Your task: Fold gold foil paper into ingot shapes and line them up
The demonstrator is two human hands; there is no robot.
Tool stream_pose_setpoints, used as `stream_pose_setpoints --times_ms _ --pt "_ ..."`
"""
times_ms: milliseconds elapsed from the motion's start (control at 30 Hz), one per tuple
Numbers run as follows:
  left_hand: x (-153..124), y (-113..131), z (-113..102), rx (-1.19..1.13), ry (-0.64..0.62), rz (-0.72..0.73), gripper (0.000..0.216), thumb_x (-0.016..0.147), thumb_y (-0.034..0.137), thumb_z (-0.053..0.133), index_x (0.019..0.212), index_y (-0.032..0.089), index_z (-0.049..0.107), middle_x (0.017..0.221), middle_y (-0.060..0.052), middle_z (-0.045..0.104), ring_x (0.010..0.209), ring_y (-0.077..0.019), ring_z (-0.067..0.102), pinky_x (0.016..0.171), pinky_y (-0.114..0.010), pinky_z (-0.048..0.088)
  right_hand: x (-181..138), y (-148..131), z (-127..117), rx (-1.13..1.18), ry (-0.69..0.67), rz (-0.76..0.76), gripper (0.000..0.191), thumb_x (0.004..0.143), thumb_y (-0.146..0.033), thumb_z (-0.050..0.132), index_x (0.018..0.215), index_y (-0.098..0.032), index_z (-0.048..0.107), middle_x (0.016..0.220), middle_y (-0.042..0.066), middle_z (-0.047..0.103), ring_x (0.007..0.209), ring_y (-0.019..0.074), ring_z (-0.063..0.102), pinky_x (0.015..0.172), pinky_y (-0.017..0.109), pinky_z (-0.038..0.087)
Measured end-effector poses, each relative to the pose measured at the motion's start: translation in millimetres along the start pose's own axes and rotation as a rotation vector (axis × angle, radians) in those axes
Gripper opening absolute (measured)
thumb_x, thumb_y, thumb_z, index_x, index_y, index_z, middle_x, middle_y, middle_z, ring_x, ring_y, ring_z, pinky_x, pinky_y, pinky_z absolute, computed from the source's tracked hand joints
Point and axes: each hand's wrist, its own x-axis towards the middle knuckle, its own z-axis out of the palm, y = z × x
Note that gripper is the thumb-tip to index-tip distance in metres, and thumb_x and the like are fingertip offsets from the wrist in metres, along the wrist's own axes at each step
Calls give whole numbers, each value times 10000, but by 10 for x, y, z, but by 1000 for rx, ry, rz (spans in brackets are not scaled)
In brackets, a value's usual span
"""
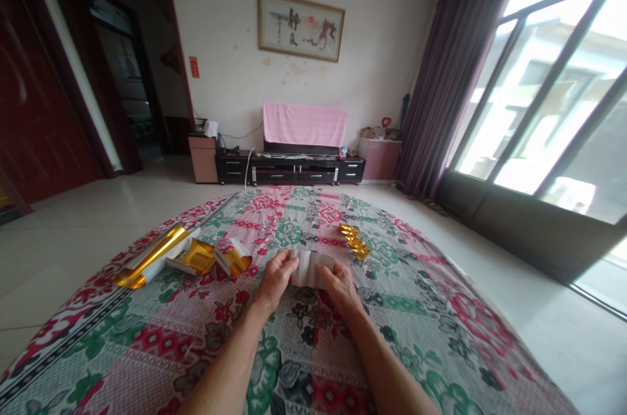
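Note:
My left hand [275, 279] and my right hand [337, 284] both grip a folded sheet of paper [307, 267], white side up, in the middle of the flowered cloth [304, 349]. The fingers of each hand curl over one end of the paper. A row of small folded gold paper pieces [354, 242] lies just beyond my right hand. To the left of my left hand lie several loose gold foil sheets [186, 257], some curled and some showing their white backs.
The flowered cloth covers a wide surface that fills the lower picture. Pale tiled floor [73, 238] surrounds it. A low dark TV cabinet [294, 170] with a pink cloth over it stands at the far wall. Large windows and a purple curtain [441, 88] are at right.

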Motion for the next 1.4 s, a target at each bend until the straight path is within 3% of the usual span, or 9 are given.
stream_pose_setpoints --times_ms 867,1200,1400 --pt "-5 -5 4 -24 -40 -38 281 678 329 634 885 145 584 703 9 623 597 -107 547 574 -212 430 -13 -23 -7 -7 -15 -14 239 699 -353 550 726 -120 597 566 -27 510 512 85 410 484 193 339" --pt "-27 34 29 99 -60 -58 274 644 346 655 817 140 599 643 16 605 556 -106 527 526 -211 420 21 48 -18 32 -46 -2 295 707 -358 557 853 -111 626 653 2 580 558 104 470 521 207 383" --pt "-25 -2 36 205 -70 16 252 664 358 639 788 140 613 630 17 604 542 -97 512 513 -196 393 -10 24 -21 3 -100 -43 256 703 -309 549 862 -123 625 654 -5 582 566 107 491 512 197 388"
